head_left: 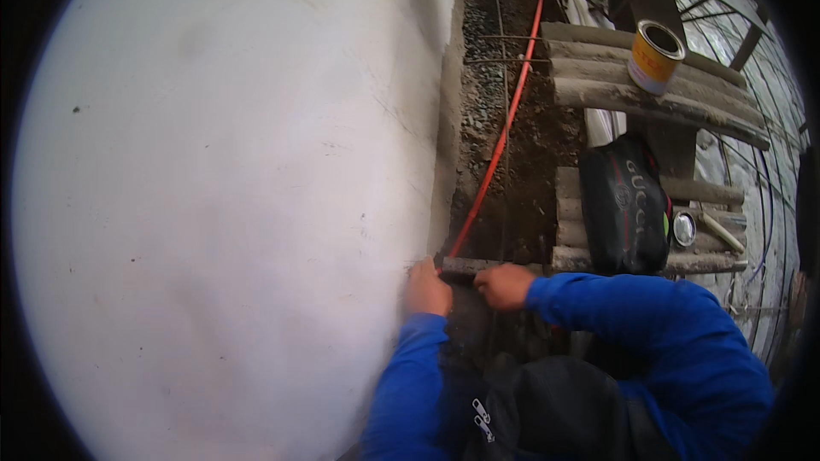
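A long orange pipe (498,152) runs along the ground trench, its near end reaching the fingers of my left hand (429,290). Those fingers are closed around that end, close against the white wall. My right hand (506,287) is closed just to the right, thumb and fingers pressed together; whatever it pinches is too small and dark to make out. Between the two hands lies a short grey-brown bar (465,265), crossing the trench. I cannot tell whether either hand bears on it.
A large white wall (222,162) fills the left side. Thin rebar (504,60) crosses the gravel and soil. At right, rough ridged boards (589,68) carry an open yellow-and-white can (656,58); lower boards hold a black bag (626,205), a round metal lid (684,229) and a pale stick (723,232).
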`<state>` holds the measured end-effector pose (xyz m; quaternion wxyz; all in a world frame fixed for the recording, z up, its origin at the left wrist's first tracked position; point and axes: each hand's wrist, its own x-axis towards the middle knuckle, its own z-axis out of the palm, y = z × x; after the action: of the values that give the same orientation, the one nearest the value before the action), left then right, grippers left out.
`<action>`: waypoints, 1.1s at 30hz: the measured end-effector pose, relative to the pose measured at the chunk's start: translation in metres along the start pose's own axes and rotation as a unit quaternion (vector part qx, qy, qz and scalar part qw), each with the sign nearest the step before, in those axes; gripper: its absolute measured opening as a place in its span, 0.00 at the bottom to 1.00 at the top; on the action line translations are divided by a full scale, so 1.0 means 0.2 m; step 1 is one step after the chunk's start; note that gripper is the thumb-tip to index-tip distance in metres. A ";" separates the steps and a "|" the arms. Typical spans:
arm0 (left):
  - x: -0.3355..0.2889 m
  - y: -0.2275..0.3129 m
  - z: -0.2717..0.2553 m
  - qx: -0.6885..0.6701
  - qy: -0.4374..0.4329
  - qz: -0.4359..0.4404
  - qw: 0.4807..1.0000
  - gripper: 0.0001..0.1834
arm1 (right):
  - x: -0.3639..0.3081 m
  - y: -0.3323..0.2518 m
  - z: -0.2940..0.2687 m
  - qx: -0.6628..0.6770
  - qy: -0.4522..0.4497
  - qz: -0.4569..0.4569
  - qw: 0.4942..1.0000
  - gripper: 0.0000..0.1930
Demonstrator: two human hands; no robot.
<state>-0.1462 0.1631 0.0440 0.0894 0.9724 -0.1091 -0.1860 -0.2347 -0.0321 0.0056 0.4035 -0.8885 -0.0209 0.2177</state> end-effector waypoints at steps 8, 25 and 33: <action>0.06 -0.04 0.05 0.234 -0.139 0.002 0.962 0.32 | 0.74 0.22 1.06 0.131 0.032 0.053 0.989 0.23; -0.03 -0.07 -0.03 0.230 -0.110 0.015 0.967 0.44 | 0.69 -0.04 0.78 0.436 0.203 0.085 0.873 0.24; 0.02 0.03 -0.11 0.229 -0.093 0.011 0.969 0.25 | 0.82 -0.04 0.88 0.735 0.084 0.133 0.660 0.30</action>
<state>-0.1345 0.1599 0.0639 -0.1447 0.9440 -0.1669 -0.2450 -0.1567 0.1336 -0.1517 0.8920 -0.3108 0.2980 0.1375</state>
